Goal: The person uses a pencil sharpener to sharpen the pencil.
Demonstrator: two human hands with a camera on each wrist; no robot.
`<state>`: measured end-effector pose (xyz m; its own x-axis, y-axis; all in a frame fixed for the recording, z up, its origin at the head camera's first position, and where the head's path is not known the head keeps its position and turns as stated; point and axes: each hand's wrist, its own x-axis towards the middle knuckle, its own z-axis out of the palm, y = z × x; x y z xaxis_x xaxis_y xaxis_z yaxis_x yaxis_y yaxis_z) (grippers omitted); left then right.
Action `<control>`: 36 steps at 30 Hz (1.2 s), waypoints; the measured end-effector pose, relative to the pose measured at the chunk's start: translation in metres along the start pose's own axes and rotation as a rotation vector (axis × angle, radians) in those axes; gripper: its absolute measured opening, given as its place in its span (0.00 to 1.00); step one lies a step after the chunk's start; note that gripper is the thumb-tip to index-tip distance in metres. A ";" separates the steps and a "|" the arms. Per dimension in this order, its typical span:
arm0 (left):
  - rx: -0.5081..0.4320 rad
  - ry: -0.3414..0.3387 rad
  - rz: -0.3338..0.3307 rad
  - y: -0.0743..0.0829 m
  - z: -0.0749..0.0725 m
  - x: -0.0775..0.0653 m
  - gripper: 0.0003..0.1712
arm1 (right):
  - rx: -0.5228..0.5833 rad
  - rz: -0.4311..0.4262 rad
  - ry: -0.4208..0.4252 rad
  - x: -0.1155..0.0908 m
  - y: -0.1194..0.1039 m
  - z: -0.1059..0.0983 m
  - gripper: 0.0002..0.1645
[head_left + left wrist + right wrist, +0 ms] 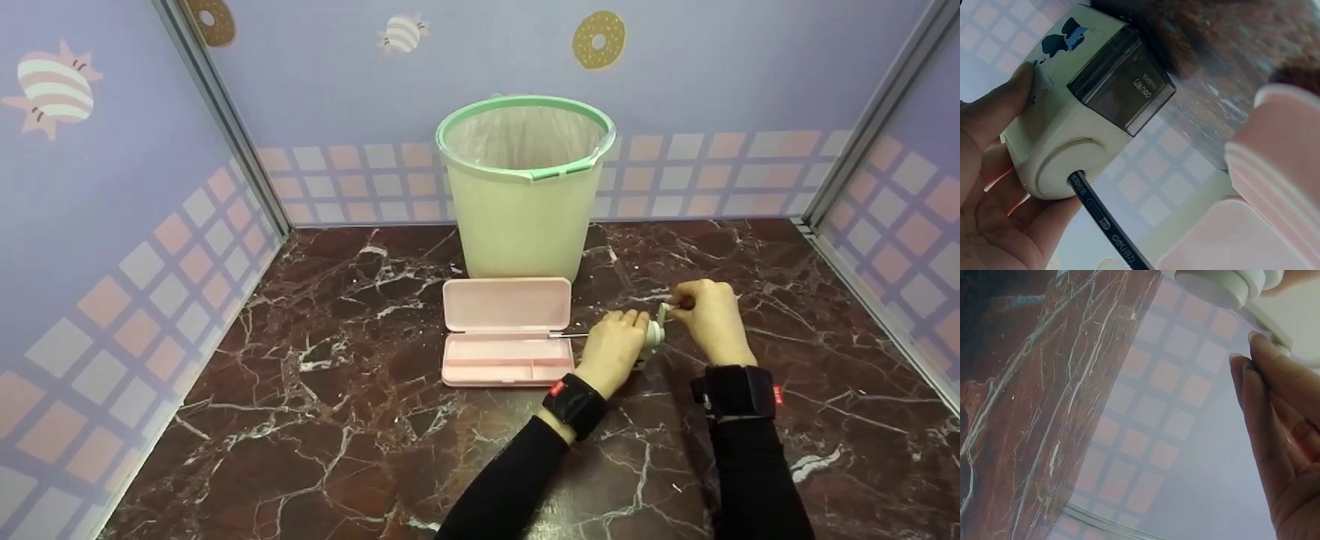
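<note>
My left hand grips a pale green crank pencil sharpener, fingers over its body. A black pencil is inserted in the hole at the sharpener's front; its far end reaches left over the edge of an open pink pencil case. On the sharpener's right side, my right hand pinches the end of the crank handle between thumb and fingers. In the right wrist view the knob is mostly hidden by the fingertips. A dark see-through shavings drawer shows on the sharpener.
Behind the pencil case stands a pale green trash bin with a clear liner. The case's lid is raised toward the bin. Patterned walls enclose the dark marbled tabletop at the back and sides.
</note>
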<state>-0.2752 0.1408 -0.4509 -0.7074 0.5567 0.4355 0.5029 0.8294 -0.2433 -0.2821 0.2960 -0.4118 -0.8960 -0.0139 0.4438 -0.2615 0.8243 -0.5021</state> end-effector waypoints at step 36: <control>-0.124 0.011 0.041 -0.009 0.003 0.000 0.21 | -0.005 0.055 0.130 0.002 0.006 0.020 0.04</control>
<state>-0.2808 0.1337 -0.4511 -0.6796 0.5892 0.4371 0.5896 0.7932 -0.1523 -0.2931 0.2900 -0.4286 -0.8547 0.1046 0.5084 -0.2113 0.8245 -0.5249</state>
